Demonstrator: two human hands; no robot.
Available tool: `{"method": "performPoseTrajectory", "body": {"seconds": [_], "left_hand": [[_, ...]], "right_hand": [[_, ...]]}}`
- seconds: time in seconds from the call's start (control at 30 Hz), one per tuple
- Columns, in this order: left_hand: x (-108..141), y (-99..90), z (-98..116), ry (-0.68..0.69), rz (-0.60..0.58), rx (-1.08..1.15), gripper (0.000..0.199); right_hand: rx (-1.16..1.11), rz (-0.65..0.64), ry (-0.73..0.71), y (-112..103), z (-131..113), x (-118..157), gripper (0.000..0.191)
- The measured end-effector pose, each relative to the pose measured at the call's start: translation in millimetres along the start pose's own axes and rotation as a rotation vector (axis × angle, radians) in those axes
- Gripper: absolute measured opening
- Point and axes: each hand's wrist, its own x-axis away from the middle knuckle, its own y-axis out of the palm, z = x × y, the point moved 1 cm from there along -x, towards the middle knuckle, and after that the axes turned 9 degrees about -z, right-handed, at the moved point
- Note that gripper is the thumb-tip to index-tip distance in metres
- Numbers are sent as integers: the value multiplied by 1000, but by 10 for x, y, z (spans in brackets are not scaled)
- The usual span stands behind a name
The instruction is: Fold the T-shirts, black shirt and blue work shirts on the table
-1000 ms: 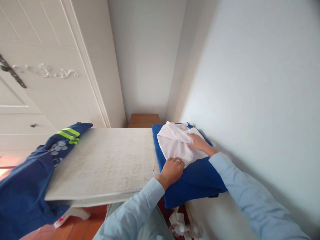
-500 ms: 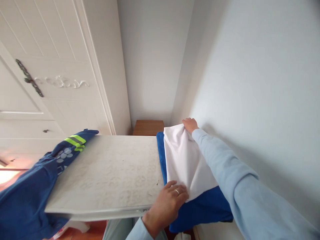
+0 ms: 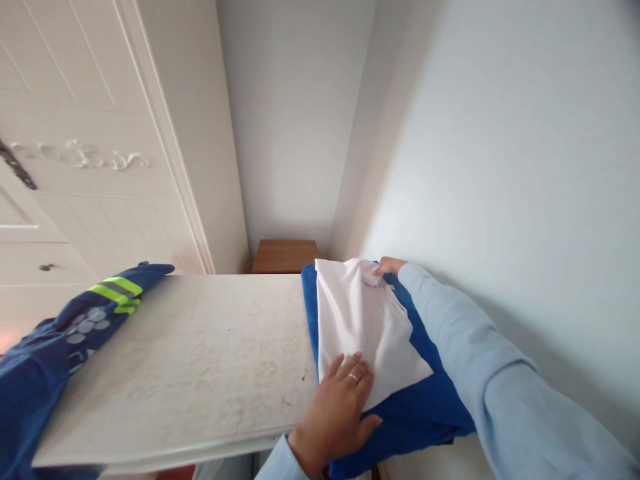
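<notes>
A white T-shirt point(image 3: 367, 333) lies partly folded over a blue garment point(image 3: 420, 417) at the right end of the table. Its far right corner is turned over in a small fold, and the edge beside it looks like a neckline. My right hand point(image 3: 390, 265) pinches that folded corner between thumb and fingers. Near the front, my left hand point(image 3: 337, 410) rests flat on the T-shirt's lower left part, fingers spread and a ring on one of them. The blue garment shows along the left, right and front of the white one and hangs over the table's front edge.
A stained white table point(image 3: 200, 353) stretches left. Dark blue clothing point(image 3: 45, 373) with yellow-green bands drapes over its left end. A white wardrobe point(image 3: 195, 133) stands behind on the left, a small brown cabinet point(image 3: 285, 253) in the corner. The wall point(image 3: 500, 167) runs close along the right.
My right hand has drawn the T-shirt's far right corner over into a fold, uncovering more blue on the right. My left hand has opened and flattened on the cloth. The view has shifted slightly right.
</notes>
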Motion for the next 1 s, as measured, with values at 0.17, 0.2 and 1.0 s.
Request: {"method": "performPoseTrajectory", "body": {"seconds": [0.17,0.2,1.0], "left_hand": [[-94,273,2,-19,-20,-78,49],[-109,307,3,-24,-19,-93,47],[-116,-145,-329,-547,370,-46,41]], "right_hand": [[17,77,78,-42,28,-72,31],[21,136,75,-90,3,-106,35],[-491,494,43,1211,722,1730,52]]}}
